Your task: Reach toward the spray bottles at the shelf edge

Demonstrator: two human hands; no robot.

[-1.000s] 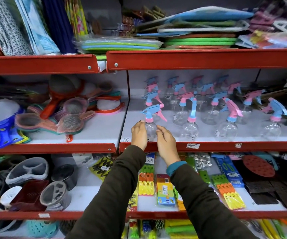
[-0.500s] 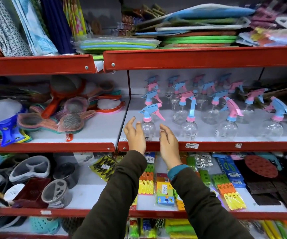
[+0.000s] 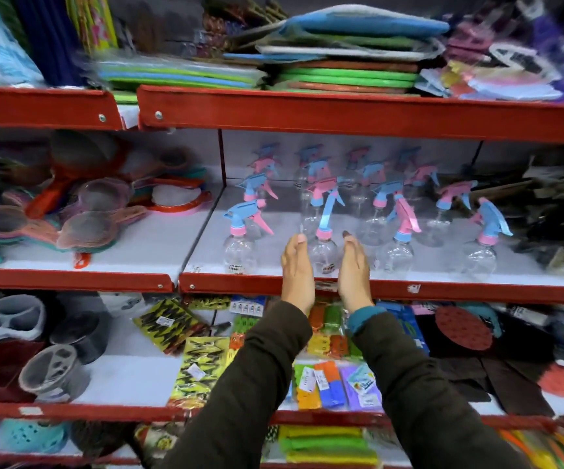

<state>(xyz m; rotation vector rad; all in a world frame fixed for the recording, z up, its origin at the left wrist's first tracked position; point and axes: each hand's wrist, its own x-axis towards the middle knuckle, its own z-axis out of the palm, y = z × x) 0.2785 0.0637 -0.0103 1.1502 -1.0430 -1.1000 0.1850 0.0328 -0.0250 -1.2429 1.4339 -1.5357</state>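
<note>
A second ago both hands were closed round the front-left spray bottle with the blue trigger head; half a second ago they had let go, fingers spread. Now they have shifted to the next bottle along, and the whole view has swung with them, so the earlier bottle stands just off the left hand's outer side, untouched.

The left hand and the right hand stand edge-on, palms facing each other, fingers straight and together, with the clear spray bottle in the gap between them. Both sets of fingers are extended, gripping nothing (whether the palms brush the bottle's sides I cannot tell).

That bottle stands upright at the front of the middle shelf, just behind its red lip, its long axis vertical. A pink collar sits at about fingertip height, and the blue trigger head rises above the fingertips, leaning up and to the right; blur hides which way the nozzle faces.

Beyond the fingertips stand more rows of pink-and-blue bottles. Just past the right hand's outer side is another front-row bottle, and further out one more. Below the wrists, on the lower shelf, lie packets of coloured clips.
</note>
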